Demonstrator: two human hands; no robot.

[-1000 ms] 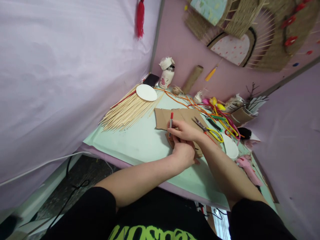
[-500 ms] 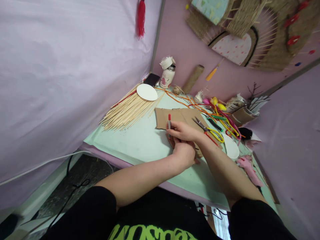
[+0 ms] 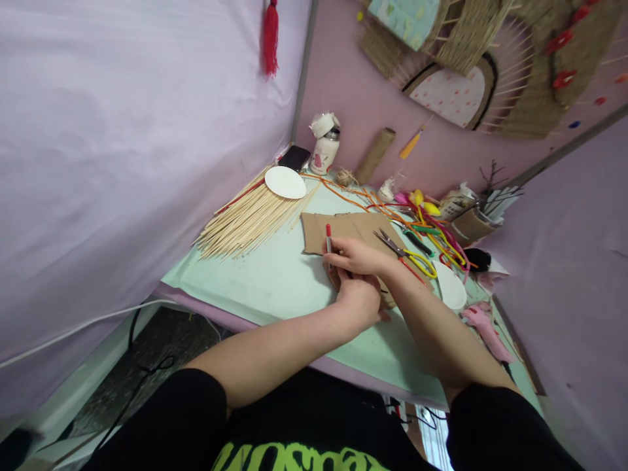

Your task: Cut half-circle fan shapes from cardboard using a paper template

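My right hand [image 3: 356, 254] is closed on a slim pen [image 3: 329, 240] with a red end, held nearly upright over brown cardboard [image 3: 318, 230]. Crossed just below it, my left hand [image 3: 359, 297] is bent round a brown piece with a curved edge [image 3: 331, 277], resting at the cardboard's near side. The hands hide most of that piece, the pen's lower end and several left fingers. Right of my right hand, yellow-handled scissors [image 3: 405, 253] lie with their blades parted on the cardboard, beside a thin red stick [image 3: 413, 272].
Thin wooden sticks [image 3: 245, 219] lie fanned at the left under a white disc [image 3: 285, 182]. A bottle [image 3: 324, 145], a phone [image 3: 294, 157] and a brown roll [image 3: 375, 156] are at the back. Rightward are coloured cords [image 3: 444, 245], a white disc [image 3: 450, 286] and a pink glue gun [image 3: 488, 332].
The view has shifted slightly, so the table things sit a little further left. Both hands keep nearly the same pose, the pen still in my right hand.
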